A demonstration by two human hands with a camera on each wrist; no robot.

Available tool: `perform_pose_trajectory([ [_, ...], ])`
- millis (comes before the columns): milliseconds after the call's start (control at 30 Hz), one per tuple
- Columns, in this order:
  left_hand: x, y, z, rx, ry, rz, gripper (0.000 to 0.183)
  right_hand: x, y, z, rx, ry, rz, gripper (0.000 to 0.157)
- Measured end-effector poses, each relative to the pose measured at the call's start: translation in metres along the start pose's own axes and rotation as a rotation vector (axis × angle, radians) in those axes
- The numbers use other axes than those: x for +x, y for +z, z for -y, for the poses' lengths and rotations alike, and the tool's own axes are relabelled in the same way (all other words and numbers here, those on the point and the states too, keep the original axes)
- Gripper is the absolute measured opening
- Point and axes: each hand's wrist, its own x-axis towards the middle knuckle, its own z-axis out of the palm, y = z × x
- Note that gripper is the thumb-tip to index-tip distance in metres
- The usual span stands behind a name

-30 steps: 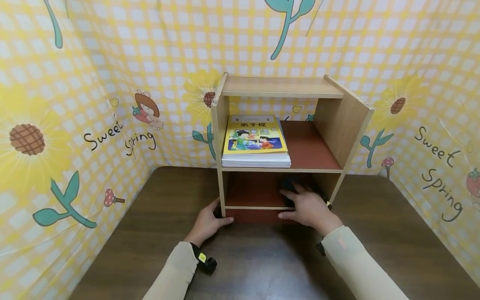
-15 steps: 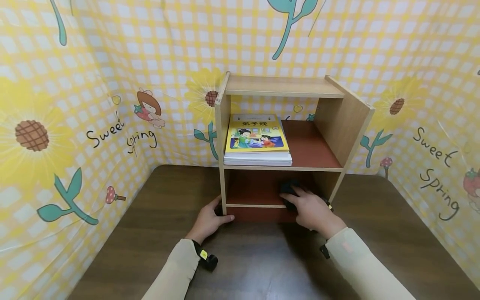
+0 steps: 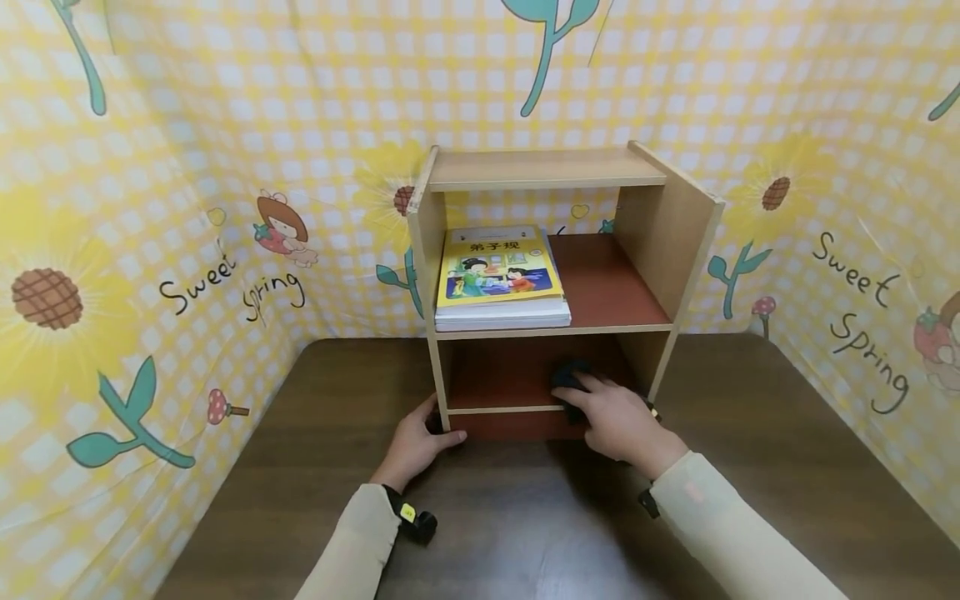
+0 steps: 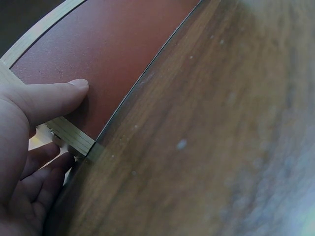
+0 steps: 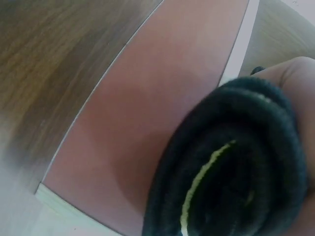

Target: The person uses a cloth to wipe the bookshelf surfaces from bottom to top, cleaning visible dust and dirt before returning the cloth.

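The left hand (image 3: 412, 446) grips the pale wooden, red-shelved bookcase (image 3: 611, 287) at its lower left corner; the fingers of the right hand (image 3: 626, 422) hold the folded dark fabric cloth (image 5: 229, 162) at the bookcase's lower front, right of centre. Best press evenly while bracing.

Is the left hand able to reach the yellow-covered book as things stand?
Probably yes: nothing blocks the open front before the yellow-covered book, though the left hand must first release the shelf unit.
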Motion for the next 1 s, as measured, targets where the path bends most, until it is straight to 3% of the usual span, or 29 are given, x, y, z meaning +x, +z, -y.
perform_pose_trajectory([
  [367,-0.004,0.001,0.003,-0.014,-0.02,-0.007,0.087,0.009,-0.019,0.012,0.181,0.022,0.163,0.071],
  [633,-0.003,0.004,-0.001,-0.008,0.001,-0.011,0.085,0.019,-0.018,0.029,0.575,0.054,0.174,0.071],
  [1000,0.0,0.002,0.0,-0.001,-0.012,-0.013,0.084,0.054,-0.012,0.039,0.824,0.143,0.243,0.07],
])
